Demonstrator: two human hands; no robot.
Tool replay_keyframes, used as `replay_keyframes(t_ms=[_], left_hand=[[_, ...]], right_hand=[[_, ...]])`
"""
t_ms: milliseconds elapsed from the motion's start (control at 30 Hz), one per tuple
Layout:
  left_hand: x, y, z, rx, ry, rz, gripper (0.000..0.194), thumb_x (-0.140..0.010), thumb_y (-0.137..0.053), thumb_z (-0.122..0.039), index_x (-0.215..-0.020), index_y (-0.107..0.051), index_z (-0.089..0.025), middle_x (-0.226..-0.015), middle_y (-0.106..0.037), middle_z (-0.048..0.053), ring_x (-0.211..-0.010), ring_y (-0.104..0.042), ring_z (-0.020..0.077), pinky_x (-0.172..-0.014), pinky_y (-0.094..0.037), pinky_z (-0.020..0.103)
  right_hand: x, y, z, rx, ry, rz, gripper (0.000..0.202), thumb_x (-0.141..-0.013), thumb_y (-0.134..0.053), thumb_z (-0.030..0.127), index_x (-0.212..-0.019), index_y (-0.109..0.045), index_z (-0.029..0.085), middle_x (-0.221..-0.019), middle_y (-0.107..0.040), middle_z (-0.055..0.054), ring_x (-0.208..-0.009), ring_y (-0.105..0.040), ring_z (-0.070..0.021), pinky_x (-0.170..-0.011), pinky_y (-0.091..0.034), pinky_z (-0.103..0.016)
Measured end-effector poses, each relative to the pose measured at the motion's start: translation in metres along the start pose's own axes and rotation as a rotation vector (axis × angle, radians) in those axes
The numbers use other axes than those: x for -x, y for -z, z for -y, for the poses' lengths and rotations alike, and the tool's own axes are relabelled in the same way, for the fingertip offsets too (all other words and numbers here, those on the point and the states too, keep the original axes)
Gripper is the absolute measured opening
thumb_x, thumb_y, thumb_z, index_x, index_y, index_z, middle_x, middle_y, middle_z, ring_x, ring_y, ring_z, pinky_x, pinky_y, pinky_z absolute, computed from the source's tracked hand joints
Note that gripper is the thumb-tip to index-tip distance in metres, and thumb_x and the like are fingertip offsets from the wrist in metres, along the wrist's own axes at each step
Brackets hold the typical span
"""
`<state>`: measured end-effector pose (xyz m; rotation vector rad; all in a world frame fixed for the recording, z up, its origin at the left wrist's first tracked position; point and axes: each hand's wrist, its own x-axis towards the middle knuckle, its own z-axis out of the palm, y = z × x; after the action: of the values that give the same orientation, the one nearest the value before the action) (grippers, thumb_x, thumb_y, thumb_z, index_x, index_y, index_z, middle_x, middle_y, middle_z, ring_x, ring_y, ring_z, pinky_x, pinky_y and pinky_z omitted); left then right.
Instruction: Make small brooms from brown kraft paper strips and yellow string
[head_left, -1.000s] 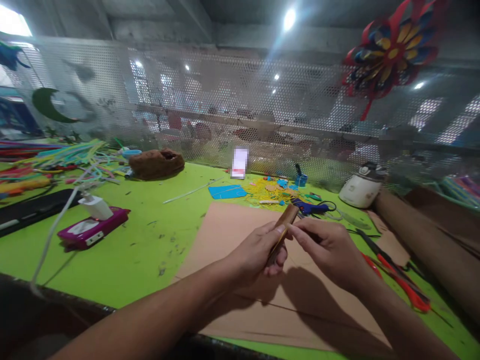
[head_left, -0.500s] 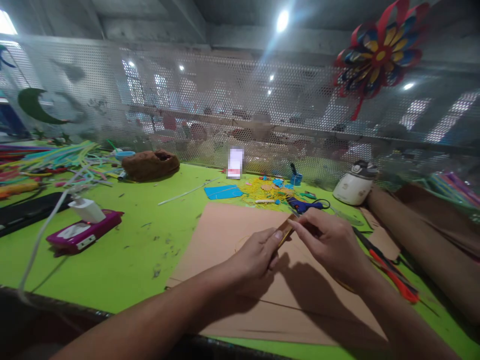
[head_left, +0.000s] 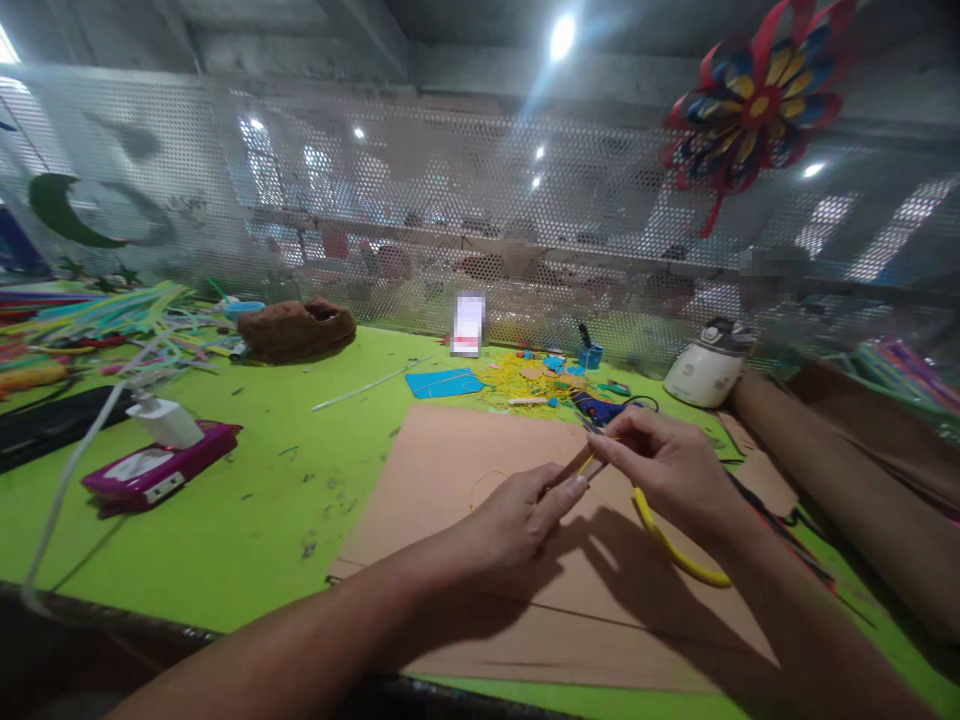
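Note:
My left hand is closed around a small narrow brown strip, thumb on top. A thin yellow cord runs along the strip. My right hand pinches at the strip's far end, where the fingertips hide what they grip. From under that palm a curved yellow handle sticks out, and a grey metal tip shows just past the fingers. They look like one tool, but its middle is hidden. Both hands are above a large brown sheet, over which a fine yellow loop curves.
Beyond the sheet lie yellow scraps, a blue piece and a blue glue gun. A white kettle-like container and another person's arm are at right. A purple power strip and brown bag-like object are left.
The left thumb has shifted outward along the strip, and the right hand has turned slightly. More of the yellow handle shows below the right hand. The view has moved a little.

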<state>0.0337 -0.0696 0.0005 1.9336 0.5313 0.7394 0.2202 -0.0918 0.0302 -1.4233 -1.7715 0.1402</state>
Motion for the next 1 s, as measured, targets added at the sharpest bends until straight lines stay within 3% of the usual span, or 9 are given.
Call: replay_keyframes(t_ms=[133,200,333,467,567,733,900,1000], left_hand=[[0.003,0.002,-0.001,-0.068,-0.097,-0.004,0.027,-0.086,-0.047,-0.029,-0.105,-0.061,-0.016,-0.084,-0.056,0.008,-0.061,-0.04,0.0132,-0.058,-0.033,0.026],[0.006,0.002,0.0,-0.04,-0.08,-0.012,0.029,-0.086,-0.047,-0.029,-0.108,-0.061,-0.016,-0.081,-0.056,0.007,-0.06,-0.04,0.0127,-0.056,-0.033,0.026],[0.008,0.001,0.003,0.182,0.104,-0.014,0.032,-0.089,-0.044,-0.04,-0.101,-0.062,-0.017,-0.065,-0.047,0.001,-0.054,-0.038,0.0113,-0.048,-0.03,0.024],[0.006,-0.002,0.003,0.478,0.29,0.028,0.041,-0.089,-0.042,-0.05,-0.109,-0.057,-0.018,-0.057,-0.038,-0.005,-0.043,-0.03,0.007,-0.039,-0.02,0.02],[0.004,-0.003,0.002,0.616,0.34,0.025,0.039,-0.089,-0.043,-0.05,-0.11,-0.053,-0.019,-0.055,-0.036,-0.007,-0.039,-0.028,0.0056,-0.036,-0.019,0.018],[-0.002,0.006,0.001,0.652,0.277,-0.013,0.029,-0.09,-0.043,-0.045,-0.1,-0.051,-0.019,-0.05,-0.037,-0.008,-0.038,-0.035,0.0059,-0.039,-0.024,0.017],[-0.008,0.018,0.004,0.576,0.266,-0.13,0.029,-0.089,-0.045,-0.046,-0.093,-0.052,-0.018,-0.056,-0.052,-0.002,-0.044,-0.046,0.0087,-0.043,-0.031,0.018],[-0.01,0.02,0.004,0.593,0.238,-0.276,0.028,-0.084,-0.055,-0.044,-0.087,-0.058,-0.016,-0.074,-0.06,0.004,-0.06,-0.054,0.0104,-0.057,-0.043,0.022]], right_hand=[[-0.003,-0.002,-0.006,-0.205,-0.096,0.063,0.028,-0.078,-0.064,0.04,-0.064,-0.058,0.017,-0.056,-0.049,0.003,-0.051,-0.041,-0.0107,-0.047,-0.031,-0.024],[-0.004,-0.002,-0.012,-0.337,-0.167,0.107,0.029,-0.077,-0.065,0.042,-0.065,-0.058,0.017,-0.055,-0.047,0.004,-0.05,-0.04,-0.0101,-0.046,-0.03,-0.024],[-0.007,0.0,-0.026,-0.558,-0.274,0.167,0.029,-0.076,-0.067,0.041,-0.068,-0.057,0.016,-0.056,-0.042,0.006,-0.051,-0.034,-0.0085,-0.047,-0.025,-0.023],[-0.007,-0.001,-0.034,-0.682,-0.313,0.218,0.029,-0.077,-0.067,0.042,-0.071,-0.054,0.017,-0.058,-0.039,0.007,-0.05,-0.03,-0.0075,-0.048,-0.021,-0.024],[-0.008,-0.008,-0.037,-0.662,-0.314,0.229,0.03,-0.077,-0.064,0.044,-0.072,-0.052,0.017,-0.055,-0.033,0.009,-0.047,-0.025,-0.0068,-0.046,-0.018,-0.023],[-0.007,-0.031,-0.036,-0.562,-0.279,0.157,0.03,-0.08,-0.057,0.046,-0.074,-0.054,0.017,-0.05,-0.032,0.009,-0.044,-0.025,-0.0079,-0.045,-0.022,-0.023],[0.005,-0.058,-0.02,-0.408,-0.185,0.022,0.022,-0.081,-0.055,0.035,-0.069,-0.059,0.018,-0.062,-0.054,0.0,-0.059,-0.047,-0.0146,-0.056,-0.036,-0.026],[0.019,-0.072,-0.009,-0.295,-0.107,0.033,0.016,-0.084,-0.052,0.026,-0.075,-0.062,0.018,-0.072,-0.063,-0.004,-0.065,-0.053,-0.0163,-0.061,-0.038,-0.026]])
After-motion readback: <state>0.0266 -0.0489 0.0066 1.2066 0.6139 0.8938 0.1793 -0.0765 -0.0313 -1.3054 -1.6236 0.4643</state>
